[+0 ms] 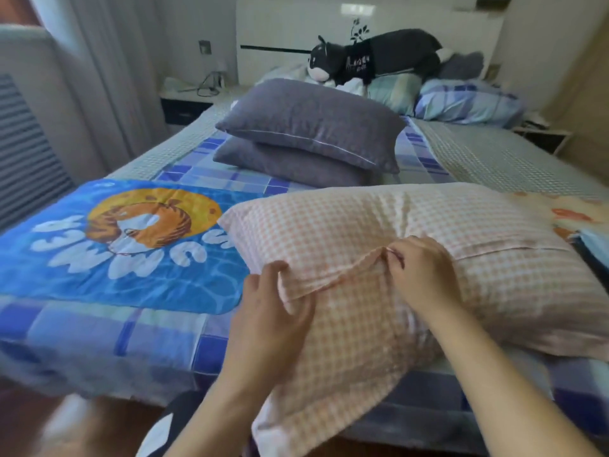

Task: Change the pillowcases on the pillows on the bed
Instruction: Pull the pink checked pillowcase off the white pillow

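Pink checked pillow lying across the near edge of the bed, at about 4 o'clock in the view, one corner of its case drooping over the bed's edge toward 6 o'clock. Left hand at 6 o'clock, fingers curled, pinching a raised fold of the pillowcase along the opening seam. Right hand just to the right, at about 5 o'clock, fingertips pinching the same seam at a small point, possibly a zip pull, too small to tell. Both hands touching the pillow, close together, forearms coming up from the bottom edge.

Blue towel with an orange cartoon ring and white letters spread flat at 9 o'clock, just beside the pillow's left corner, lying on a blue plaid sheet. Two grey pillows stacked one on the other near the centre, toward 12 o'clock, well apart from the hands. Black and white plush toy lying on a heap of bedding by the white headboard at 12 o'clock, with a blue plaid pillow beside it at 1 o'clock. Nightstand with a cable at 11 o'clock, grey curtain at 10 o'clock.
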A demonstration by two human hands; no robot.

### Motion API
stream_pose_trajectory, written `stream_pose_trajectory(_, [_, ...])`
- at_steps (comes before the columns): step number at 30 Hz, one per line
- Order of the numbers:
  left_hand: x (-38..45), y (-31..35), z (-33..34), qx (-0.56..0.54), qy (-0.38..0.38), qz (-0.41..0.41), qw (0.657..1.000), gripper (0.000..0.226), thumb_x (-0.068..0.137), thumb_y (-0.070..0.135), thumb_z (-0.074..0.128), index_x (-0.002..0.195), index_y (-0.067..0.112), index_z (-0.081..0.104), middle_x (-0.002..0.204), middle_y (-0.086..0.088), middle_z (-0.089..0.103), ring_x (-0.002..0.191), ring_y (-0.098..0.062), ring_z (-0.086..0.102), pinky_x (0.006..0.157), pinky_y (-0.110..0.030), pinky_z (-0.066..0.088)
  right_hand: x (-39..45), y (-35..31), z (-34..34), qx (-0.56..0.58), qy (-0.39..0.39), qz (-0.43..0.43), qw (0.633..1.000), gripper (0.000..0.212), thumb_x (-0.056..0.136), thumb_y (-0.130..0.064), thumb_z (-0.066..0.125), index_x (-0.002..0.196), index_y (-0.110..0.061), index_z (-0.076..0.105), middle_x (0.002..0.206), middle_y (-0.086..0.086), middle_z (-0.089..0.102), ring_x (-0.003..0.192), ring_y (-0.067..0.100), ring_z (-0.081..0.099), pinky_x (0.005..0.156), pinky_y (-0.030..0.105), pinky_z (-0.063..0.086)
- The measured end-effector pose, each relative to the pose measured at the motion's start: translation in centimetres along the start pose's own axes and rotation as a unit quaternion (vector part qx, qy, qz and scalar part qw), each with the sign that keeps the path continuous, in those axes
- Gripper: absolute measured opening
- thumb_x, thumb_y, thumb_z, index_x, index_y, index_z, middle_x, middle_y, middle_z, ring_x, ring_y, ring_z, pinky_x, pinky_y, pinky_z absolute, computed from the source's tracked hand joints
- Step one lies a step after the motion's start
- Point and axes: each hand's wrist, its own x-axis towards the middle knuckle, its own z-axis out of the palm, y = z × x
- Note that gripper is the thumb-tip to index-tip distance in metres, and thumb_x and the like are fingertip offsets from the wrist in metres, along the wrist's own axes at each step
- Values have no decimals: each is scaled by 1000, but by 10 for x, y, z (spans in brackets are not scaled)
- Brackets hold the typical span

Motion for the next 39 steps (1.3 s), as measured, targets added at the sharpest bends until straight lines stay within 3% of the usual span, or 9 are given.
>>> stream_pose_trajectory(5, [22, -50, -12, 170, 43, 1, 985, 6, 95, 26, 61, 100, 25, 63, 104, 0, 61, 96, -33, 62, 71, -39, 42, 3, -28, 10, 61, 1, -46, 997, 22, 73, -15, 58, 83, -18, 77, 83, 3, 72, 76, 31, 62, 83, 41, 49])
stream_pose_trajectory(7, [30, -57, -21, 211, 87, 8, 973, 17, 96, 28, 58, 86, 20, 69, 94, -1, 65, 91, -31, 62, 67, -38, 43, 10, -39, 9, 87, 17, -19, 996, 24, 70, -12, 57, 80, -19, 77, 79, 3, 72, 74, 33, 63, 84, 42, 48])
stream_pose_trajectory(13, [37, -61, -34, 60, 51, -171, 982, 26, 84, 10, 58, 59, 12, 57, 54, 2, 53, 58, -23, 48, 57, -31, 37, 3, -47, 11, 78, 14, 29, 996, 13, 76, -17, 65, 78, -22, 77, 77, 4, 71, 76, 34, 60, 95, 51, 45])
stream_pose_trajectory(18, [36, -56, -43, -97, -78, -194, 973, 18, 85, 9, 61, 77, 10, 76, 73, -5, 70, 70, -18, 62, 73, -38, 57, -4, -20, 6, 74, 7, 8, 997, 10, 84, -12, 70, 74, -12, 70, 75, 9, 68, 74, 31, 55, 87, 44, 43])
stream_pose_trajectory(23, [40, -50, -37, 55, -65, -52, 995, 9, 88, 22, 68, 95, 27, 64, 88, 11, 70, 79, -14, 67, 74, -33, 54, -9, -19, 22, 24, -30, 4, 999, 23, 87, -33, 62, 75, -14, 65, 76, 8, 64, 75, 32, 56, 80, 41, 41])
stream_pose_trajectory(28, [33, -82, -11, 260, 32, 55, 964, 15, 96, 22, 49, 84, 16, 55, 83, -2, 66, 77, -28, 59, 61, -38, 33, -20, -34, 46, -61, -19, -14, 998, 31, 89, -42, 52, 85, -15, 67, 85, 9, 62, 82, 32, 52, 90, 48, 40])
stream_pose_trajectory(32, [46, -91, -15, -12, 66, -63, 996, 19, 93, 15, 56, 85, 18, 73, 81, 5, 73, 78, -14, 64, 67, -29, 44, -15, -35, 53, -67, -19, -12, 997, 38, 88, -43, 47, 91, -13, 70, 90, 13, 63, 86, 35, 53, 94, 49, 40])
stream_pose_trajectory(35, [47, -90, -27, -361, -82, -261, 891, 24, 95, 3, 55, 90, 10, 78, 88, -5, 75, 81, -17, 66, 69, -26, 49, -13, -33, 50, -38, -5, -8, 999, 40, 86, -45, 45, 88, -13, 70, 88, 12, 63, 83, 36, 53, 90, 48, 41])
stream_pose_trajectory(39, [67, -108, -63, -362, -296, -278, 839, 20, 99, 2, 53, 88, 9, 68, 87, -5, 64, 79, -16, 57, 72, -29, 44, -14, -32, 47, -26, 0, -20, 999, 38, 84, -42, 46, 87, -12, 70, 85, 12, 62, 81, 37, 54, 83, 47, 42])
